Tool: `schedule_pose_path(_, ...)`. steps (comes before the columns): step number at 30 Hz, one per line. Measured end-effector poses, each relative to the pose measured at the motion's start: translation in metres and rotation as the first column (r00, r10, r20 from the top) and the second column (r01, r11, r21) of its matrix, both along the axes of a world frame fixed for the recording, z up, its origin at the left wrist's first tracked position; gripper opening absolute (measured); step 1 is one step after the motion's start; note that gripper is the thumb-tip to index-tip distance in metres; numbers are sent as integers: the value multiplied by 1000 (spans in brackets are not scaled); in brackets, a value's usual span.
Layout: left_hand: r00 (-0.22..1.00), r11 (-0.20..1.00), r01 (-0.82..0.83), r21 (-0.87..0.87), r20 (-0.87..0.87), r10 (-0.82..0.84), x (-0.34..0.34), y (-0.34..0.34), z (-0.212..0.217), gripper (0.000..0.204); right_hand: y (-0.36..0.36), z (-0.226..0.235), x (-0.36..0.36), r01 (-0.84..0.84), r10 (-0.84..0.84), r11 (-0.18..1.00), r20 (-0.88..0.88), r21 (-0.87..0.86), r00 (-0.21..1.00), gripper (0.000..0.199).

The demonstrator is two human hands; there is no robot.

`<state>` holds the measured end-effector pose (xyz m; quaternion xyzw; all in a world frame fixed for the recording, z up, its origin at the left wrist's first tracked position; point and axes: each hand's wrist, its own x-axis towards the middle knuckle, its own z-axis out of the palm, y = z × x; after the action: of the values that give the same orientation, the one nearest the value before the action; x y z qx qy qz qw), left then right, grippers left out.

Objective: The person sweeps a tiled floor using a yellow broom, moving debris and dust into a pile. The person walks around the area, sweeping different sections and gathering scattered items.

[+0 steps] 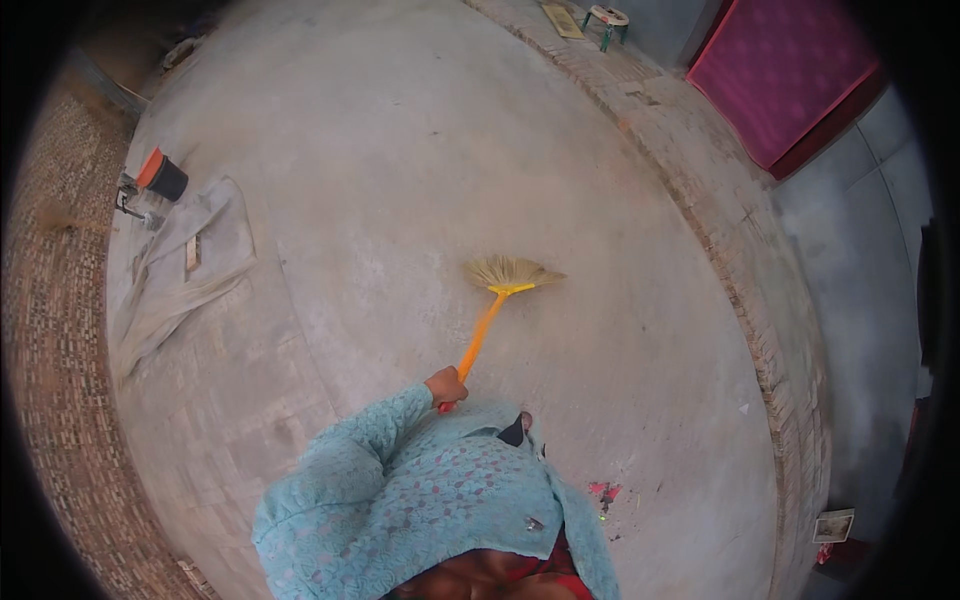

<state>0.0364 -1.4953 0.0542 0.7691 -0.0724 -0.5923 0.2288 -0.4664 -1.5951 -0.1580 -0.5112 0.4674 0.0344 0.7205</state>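
My left hand [446, 386], in a pale blue patterned sleeve, is closed around the orange handle of a broom [484, 332]. The handle's red end shows just below the fist. From there the broom slants away, and its fanned straw-coloured bristles [512, 271] spread on the grey concrete floor [400, 180]. A yellow band joins bristles and handle. My right hand does not show; only a sleeve [592, 545] is seen on that side. Part of a foot in dark footwear [516, 430] peeks out past the blue garment.
Pink scraps [605, 491] lie at lower right. At left are a black-and-orange bucket [163, 176], a crumpled sheet [205, 240] and a brick wall [60, 330]. A brick-edged ledge [700, 230] runs along the right, with a small stool [607, 24] and a magenta curtain [785, 75].
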Motion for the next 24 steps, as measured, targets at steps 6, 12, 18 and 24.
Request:
schedule_pose_path(6,984,987,-128,-93,-133,115,-41,-2,-10,15,-87,95,59,343,-330,922,-97,180,939,45)
schedule_pose_path(12,864,918,-388,-88,-382,329,-25,-16,59,21,-124,83,41,338,-281,911,-246,235,928,44)
schedule_pose_path(18,738,716,-664,-215,-342,581,2,-3,90,20,-155,54,47,226,-159,953,-297,205,942,44)
schedule_pose_path(24,640,576,-736,-357,-90,763,83,22,75,16,-206,103,135,292,-264,955,-316,46,911,47)
